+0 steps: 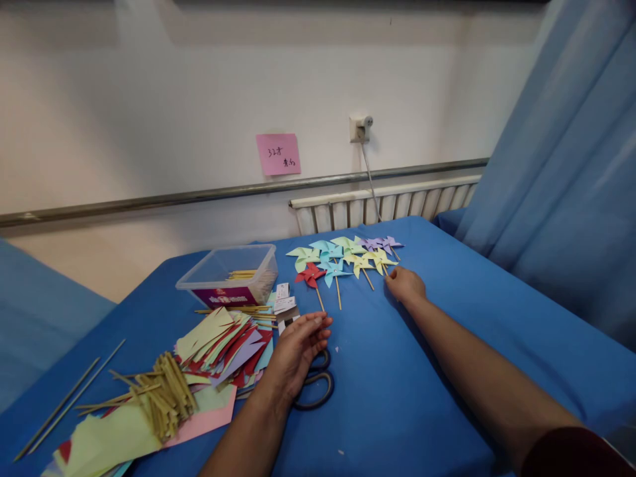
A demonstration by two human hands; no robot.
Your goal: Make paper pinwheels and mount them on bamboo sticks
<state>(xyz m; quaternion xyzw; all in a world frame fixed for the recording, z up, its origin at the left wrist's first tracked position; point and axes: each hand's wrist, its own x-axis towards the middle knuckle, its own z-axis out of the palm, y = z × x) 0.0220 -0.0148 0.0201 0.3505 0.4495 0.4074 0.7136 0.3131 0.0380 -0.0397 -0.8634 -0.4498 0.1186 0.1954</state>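
Fingertips of my right hand (406, 285) are closed on the stick of a yellow paper pinwheel (380, 258), which lies at the right end of a group on the table. Beside it are another yellow pinwheel (360, 264), a red pinwheel (311, 275), a blue pinwheel (334, 270) and several more in green, blue and purple. My left hand (303, 341) hovers with loosely curled fingers and nothing visible in them. Black-handled scissors (325, 391) lie just right of that hand and partly under it; their blades are hidden.
A clear plastic box (196, 283) with sticks stands at the back left, small white boxes (284, 305) beside it. Stacked coloured paper (218, 338) and a heap of short sticks (171, 397) cover the left. Two long rods (74, 401) lie farther left on the blue cloth (397, 397).
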